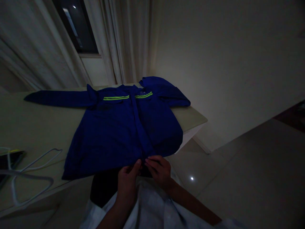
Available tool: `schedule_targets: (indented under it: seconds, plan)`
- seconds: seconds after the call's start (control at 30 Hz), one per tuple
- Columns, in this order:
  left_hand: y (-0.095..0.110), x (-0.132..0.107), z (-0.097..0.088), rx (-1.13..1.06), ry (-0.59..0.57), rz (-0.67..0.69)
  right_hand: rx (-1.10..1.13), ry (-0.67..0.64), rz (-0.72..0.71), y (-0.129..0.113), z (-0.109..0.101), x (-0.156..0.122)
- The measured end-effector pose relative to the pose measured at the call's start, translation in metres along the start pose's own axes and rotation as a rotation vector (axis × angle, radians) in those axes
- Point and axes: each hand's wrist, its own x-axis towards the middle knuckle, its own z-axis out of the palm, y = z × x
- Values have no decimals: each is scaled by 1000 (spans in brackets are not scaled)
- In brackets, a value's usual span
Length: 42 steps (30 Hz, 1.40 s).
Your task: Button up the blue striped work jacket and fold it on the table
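Observation:
A dark blue work jacket (111, 127) with yellow-green chest stripes lies spread on the table, front side up. One sleeve stretches out to the left; the other is folded over near the table's right end. At the bottom of the front opening, my left hand (128, 178) pinches the hem, thumb on top. Close beside it, my right hand (159, 170) has its fingers pressed together on the other side of the opening. The small part between my fingertips is too dark to make out.
A pale table (14, 127) carries the jacket, its right corner near the wall. White cable (33, 176) loops over a dark device (10, 162) at the left. Curtains (121, 38) hang around a window behind. Tiled floor (221, 178) shows at right.

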Motion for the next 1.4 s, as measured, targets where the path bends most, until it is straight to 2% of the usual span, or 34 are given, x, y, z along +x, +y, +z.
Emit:
schedule_targets:
  seconds: [0.27,0.6,0.97,1.13,1.4]
  plan:
    - [12,-6,4,53,51,26,-48,19,-38,-1,1,0]
    - [25,-14,8,121,39,56,-109,4,-95,0,0,-3]
    - [13,-9,3,127,26,98,-119,12,-74,-6,1,-2]
    - [19,-13,6,174,101,81,-158,13,-102,-5,2,-7]
    - [20,-10,6,183,104,58,-196,-1,-125,-3,5,-12]
